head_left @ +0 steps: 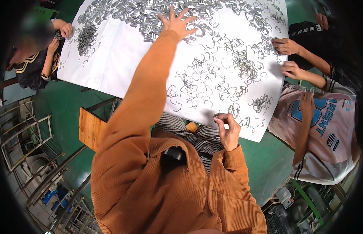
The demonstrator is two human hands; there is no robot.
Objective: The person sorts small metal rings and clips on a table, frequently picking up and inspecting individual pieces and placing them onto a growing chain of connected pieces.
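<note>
My left hand (pixel 176 25) reaches to the far side of the white table (pixel 111 70), its fingers spread over a broad heap of small silvery metal clips (pixel 130 13). It grips none that I can see. By the table's near edge, my right hand (pixel 228 130) pinches a small bent wire piece (pixel 217 114) between thumb and fingertips; its exact shape is too small to make out. Between the two hands lie many loose bent wire pieces (pixel 197 78), thin and dark grey. A denser wire clump (pixel 246 67) sits to the right of them.
At the far left, a person's hands (pixel 66 30) work beside a dark wire pile (pixel 86 40). On the right, another person's hands (pixel 287 46) touch the table edge, and a person in a pale jersey (pixel 326 128) sits nearer. A wooden seat (pixel 91 128) stands left of me.
</note>
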